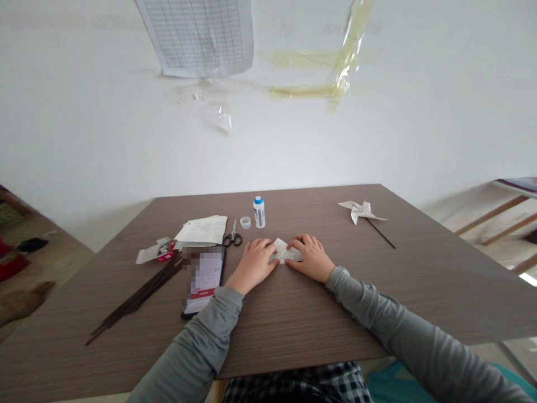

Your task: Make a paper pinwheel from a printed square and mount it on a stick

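A small piece of printed paper (282, 253), apparently folded, lies on the table between my hands. My left hand (255, 264) holds its left side, with thumb and fingers curled in at the edge. On the right side my right hand (312, 258) grips the paper the same way, the thumb near the bottom edge. Part of the sheet is hidden under the fingers. Just beyond the paper stands an upright white glue bottle (259, 215) with a blue top. A small translucent cap (245, 223) and black-handled scissors (233, 235) rest to its left.
A paper pinwheel (361, 212) on a dark stick lies at the right of the brown table (419, 285). Leftward are a paper stack (202, 230), a small red box (165, 252), several dark sticks (136, 294) and a phone (205, 280). A white wall rises behind.
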Motion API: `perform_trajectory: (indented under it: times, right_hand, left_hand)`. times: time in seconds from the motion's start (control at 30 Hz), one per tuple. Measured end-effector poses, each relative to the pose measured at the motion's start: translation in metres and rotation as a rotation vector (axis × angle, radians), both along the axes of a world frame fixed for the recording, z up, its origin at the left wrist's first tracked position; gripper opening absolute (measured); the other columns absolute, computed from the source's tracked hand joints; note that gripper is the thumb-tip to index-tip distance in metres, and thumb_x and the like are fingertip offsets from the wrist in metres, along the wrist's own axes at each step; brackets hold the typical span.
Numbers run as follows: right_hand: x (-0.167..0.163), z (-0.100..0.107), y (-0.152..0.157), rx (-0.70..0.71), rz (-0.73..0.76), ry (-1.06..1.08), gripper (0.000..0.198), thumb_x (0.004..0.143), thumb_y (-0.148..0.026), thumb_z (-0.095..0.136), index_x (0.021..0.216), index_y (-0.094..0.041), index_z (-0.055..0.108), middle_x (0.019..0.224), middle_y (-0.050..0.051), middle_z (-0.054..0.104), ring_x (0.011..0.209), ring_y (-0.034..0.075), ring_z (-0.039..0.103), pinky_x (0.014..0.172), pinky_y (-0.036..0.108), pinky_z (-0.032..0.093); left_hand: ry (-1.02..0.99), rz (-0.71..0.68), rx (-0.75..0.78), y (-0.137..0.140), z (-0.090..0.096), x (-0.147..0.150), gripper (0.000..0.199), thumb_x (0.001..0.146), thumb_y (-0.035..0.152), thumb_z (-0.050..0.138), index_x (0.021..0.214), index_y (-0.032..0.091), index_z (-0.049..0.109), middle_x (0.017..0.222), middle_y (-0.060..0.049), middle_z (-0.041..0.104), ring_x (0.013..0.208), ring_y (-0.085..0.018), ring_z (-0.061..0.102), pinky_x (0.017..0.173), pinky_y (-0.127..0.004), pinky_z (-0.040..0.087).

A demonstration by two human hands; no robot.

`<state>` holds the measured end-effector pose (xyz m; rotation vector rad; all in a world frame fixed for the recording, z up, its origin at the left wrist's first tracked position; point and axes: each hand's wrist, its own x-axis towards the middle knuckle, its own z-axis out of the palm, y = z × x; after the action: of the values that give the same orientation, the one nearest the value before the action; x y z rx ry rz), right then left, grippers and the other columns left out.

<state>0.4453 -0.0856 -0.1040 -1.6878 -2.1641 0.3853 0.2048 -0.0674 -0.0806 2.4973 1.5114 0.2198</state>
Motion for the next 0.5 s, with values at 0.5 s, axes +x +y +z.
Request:
perform_trajectory:
  times: [0.5]
  right_hand:
    - [-0.007, 0.004, 0.003, -0.075, -0.080, -0.005, 0.046, 0.108, -0.040, 0.102, 0.153, -0.035, 0.093, 0.176, 0.014, 0.075, 0.169, 0.043, 0.068, 0.148, 0.064, 0.049]
  left_hand:
    - [0.027, 0.097, -0.041, -0.009, 0.014, 0.012, 0.035, 0.118, 0.041, 0.090, 0.150, 0.029, 0.089, 0.184, -0.018, 0.077, 0.181, -0.050, 0.059, 0.155, -0.075, 0.044]
